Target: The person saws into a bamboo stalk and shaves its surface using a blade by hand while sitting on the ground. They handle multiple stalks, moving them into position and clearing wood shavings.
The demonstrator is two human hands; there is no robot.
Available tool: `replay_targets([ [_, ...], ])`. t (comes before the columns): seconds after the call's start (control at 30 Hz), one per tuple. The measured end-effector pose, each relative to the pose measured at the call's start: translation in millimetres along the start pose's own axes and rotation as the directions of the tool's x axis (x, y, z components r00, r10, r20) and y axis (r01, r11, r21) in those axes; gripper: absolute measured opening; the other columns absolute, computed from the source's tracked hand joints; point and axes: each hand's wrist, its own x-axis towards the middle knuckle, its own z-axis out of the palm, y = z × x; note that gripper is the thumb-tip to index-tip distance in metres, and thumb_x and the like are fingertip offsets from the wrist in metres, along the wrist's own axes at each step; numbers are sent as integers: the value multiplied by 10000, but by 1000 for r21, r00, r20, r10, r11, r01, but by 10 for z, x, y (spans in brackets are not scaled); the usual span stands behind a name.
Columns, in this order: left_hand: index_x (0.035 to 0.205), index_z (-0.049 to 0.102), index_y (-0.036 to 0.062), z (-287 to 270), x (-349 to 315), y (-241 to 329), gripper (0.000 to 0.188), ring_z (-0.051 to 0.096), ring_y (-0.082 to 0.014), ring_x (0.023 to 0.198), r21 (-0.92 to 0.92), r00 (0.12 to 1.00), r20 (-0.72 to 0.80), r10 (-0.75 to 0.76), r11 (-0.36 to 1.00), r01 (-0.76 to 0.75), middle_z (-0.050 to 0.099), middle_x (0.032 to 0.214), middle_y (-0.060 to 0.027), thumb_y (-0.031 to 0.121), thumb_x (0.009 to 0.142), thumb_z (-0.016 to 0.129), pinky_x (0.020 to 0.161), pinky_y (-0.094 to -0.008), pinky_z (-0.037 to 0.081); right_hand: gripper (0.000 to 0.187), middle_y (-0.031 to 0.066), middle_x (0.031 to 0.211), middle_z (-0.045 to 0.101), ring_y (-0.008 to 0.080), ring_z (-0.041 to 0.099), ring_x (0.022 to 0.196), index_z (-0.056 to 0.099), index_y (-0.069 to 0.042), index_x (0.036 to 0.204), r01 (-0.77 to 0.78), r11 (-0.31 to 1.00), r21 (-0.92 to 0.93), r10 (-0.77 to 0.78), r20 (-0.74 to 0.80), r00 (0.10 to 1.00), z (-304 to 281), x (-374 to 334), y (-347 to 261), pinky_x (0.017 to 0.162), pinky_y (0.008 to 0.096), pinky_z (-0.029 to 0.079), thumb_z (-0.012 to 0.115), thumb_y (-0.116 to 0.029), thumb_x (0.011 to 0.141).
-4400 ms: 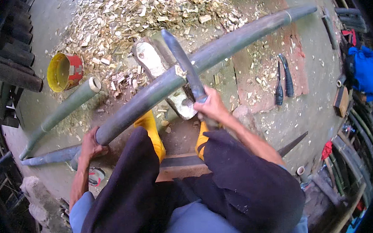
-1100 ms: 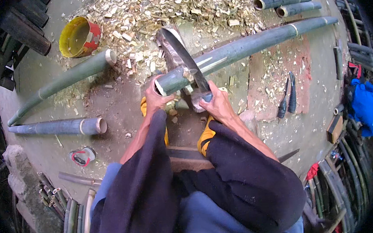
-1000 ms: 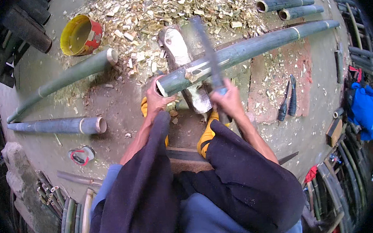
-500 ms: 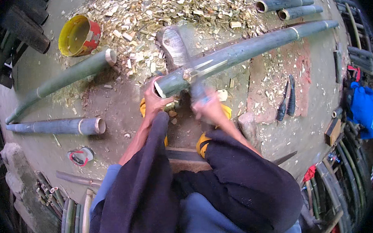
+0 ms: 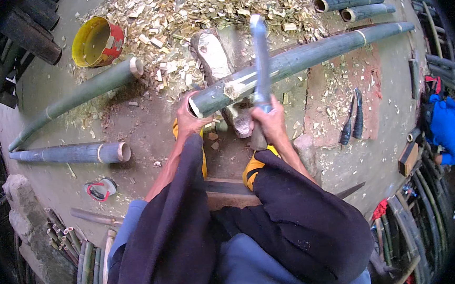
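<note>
My left hand (image 5: 188, 121) is wrapped round the near cut end of a long green bamboo pole (image 5: 311, 56). The pole slants up to the far right and lies across a wooden chopping block (image 5: 214, 54). Pale, freshly cut patches show on its upper side close to my left hand. My right hand (image 5: 271, 122) grips the wooden handle of a machete (image 5: 261, 60). Its blade stands up, slightly smeared by motion, and passes in front of the pole. Whether the blade touches the bamboo, I cannot tell.
Wood chips (image 5: 260, 5) are heaped beyond the block. A yellow and red bucket (image 5: 113, 44) and two bamboo poles (image 5: 65, 156) lie to the left. Two dark-handled tools (image 5: 358, 114) rest on a reddish mat (image 5: 371, 87). A person in blue (image 5: 444, 129) is at the far right.
My right hand has turned the machete more upright and moved it slightly right, with the blade clearer now. My left hand and the pole have hardly moved. The person at the right has shifted.
</note>
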Motion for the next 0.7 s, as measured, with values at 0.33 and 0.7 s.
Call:
replay_targets([
  [0.33, 1136, 542, 65, 21, 14, -119, 667, 609, -220, 1005, 110, 979, -45, 197, 975, -191, 627, 1055, -107, 85, 529, 819, 871, -331, 500, 304, 42, 678, 573, 113, 551, 495, 508, -11, 994, -26, 970, -243, 75, 195, 978, 96, -132, -72, 458, 253, 480, 625, -32, 714],
  [0.7, 1138, 543, 76, 44, 11, -4, 674, 642, -220, 956, 147, 980, -37, 197, 971, -190, 646, 1040, -90, 81, 524, 818, 838, -342, 514, 396, 57, 684, 583, 145, 566, 507, 533, 17, 1069, -29, 975, -222, 50, 89, 995, -23, 3, -105, 480, 276, 471, 646, -80, 701],
])
